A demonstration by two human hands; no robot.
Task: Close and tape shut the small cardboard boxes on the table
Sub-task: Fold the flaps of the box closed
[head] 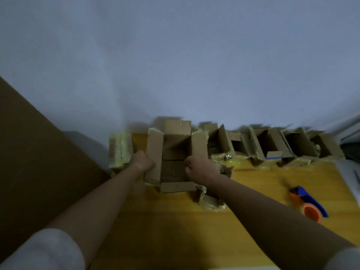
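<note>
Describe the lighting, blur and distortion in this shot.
Head view: dim, bluish light; motion blur softens the open box, both hands, left and right, and the tape dispenser; boxes cast dark shadows on the wall; wide-angle bending curves the table.

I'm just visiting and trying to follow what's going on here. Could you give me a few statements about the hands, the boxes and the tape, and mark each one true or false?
1. Both hands are at the open box nearest the person. True: the left hand grips its left flap and the right hand is at its right side.
2. That box is already closed. False: its flaps stand open.
3. The tape dispenser is in the right hand. False: it lies on the table, apart from both hands.
4. A row of open boxes lines the wall. True.
5. The table is white. False: it is yellow wood.
</note>
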